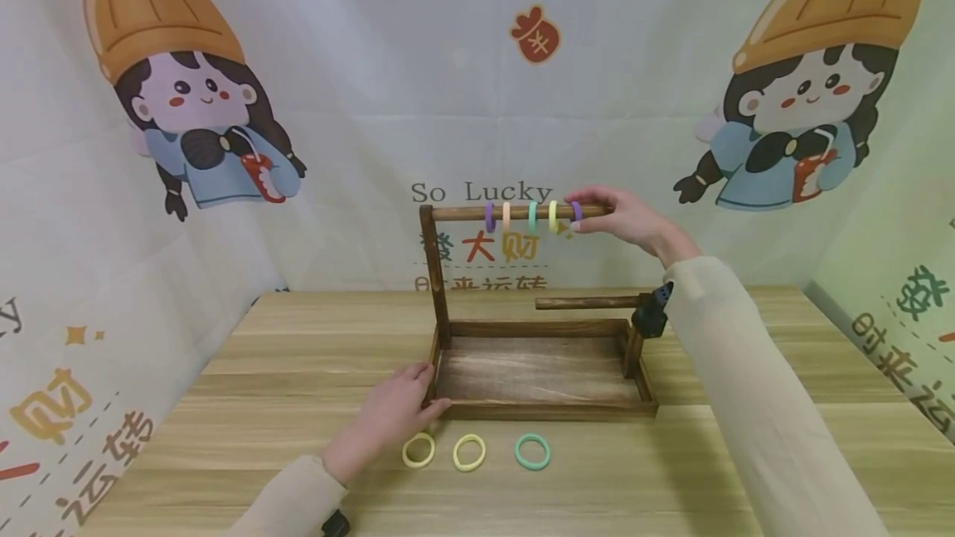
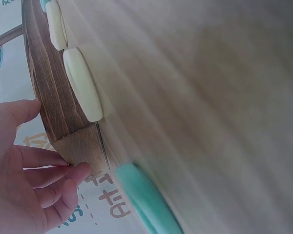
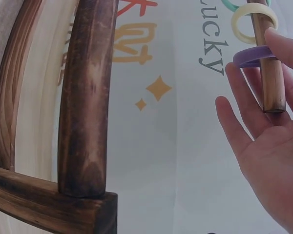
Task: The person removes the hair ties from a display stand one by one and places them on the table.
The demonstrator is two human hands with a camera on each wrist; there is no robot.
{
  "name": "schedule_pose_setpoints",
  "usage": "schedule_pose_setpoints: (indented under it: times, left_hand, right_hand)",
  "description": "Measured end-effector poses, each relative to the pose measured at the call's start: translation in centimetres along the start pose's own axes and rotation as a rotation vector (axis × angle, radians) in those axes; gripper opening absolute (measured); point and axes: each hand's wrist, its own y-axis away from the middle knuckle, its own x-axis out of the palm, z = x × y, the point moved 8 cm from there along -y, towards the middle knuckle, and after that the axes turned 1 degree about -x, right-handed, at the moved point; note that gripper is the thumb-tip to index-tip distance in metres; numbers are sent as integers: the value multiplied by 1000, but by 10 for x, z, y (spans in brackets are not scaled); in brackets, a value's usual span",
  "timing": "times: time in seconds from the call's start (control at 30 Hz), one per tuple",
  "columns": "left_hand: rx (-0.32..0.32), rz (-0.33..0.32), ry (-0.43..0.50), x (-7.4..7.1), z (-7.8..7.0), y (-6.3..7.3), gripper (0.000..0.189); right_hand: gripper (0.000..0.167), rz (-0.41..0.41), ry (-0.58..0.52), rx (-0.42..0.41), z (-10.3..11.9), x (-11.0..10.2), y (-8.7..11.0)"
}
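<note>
A wooden rack [image 1: 537,410] with a tray base stands on the table. Its upper rod [image 1: 458,214] carries several rings: a purple ring [image 1: 489,218], a peach ring [image 1: 506,217], a green ring [image 1: 533,217] and a yellow ring [image 1: 553,216]. Near that rod's free end, my right hand [image 1: 622,218] pinches another purple ring [image 3: 254,56] between thumb and fingers; the ring encircles the rod. My left hand [image 1: 395,408] grips the tray's front left corner, thumb on the front wall [image 2: 53,78] and fingers round the side.
In front of the tray lie two yellow rings [image 1: 419,451] [image 1: 469,453] and a green ring [image 1: 532,452]. Another green ring [image 2: 146,200] appears near the left wrist camera. A lower bare rod [image 1: 585,302] extends from the rack's right post, behind the right forearm's side. A printed cloth [image 1: 358,106] hangs behind.
</note>
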Motion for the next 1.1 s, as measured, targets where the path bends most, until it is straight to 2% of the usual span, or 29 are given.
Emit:
schedule_pose_setpoints:
  times: [0.47, 0.83, 1.1]
  left_hand:
    - [-3, -5, -10, -1, 0, 0, 59]
    - [3, -11, -14, -1, 0, 0, 59]
    - [1, -10, -18, -1, 0, 0, 59]
  right_hand:
    - [47, -81, 22, -35, -5, -14, 4]
    - [49, -158, 69, -44, -10, -34, 21]
    - [49, -192, 87, -67, -6, -41, 35]
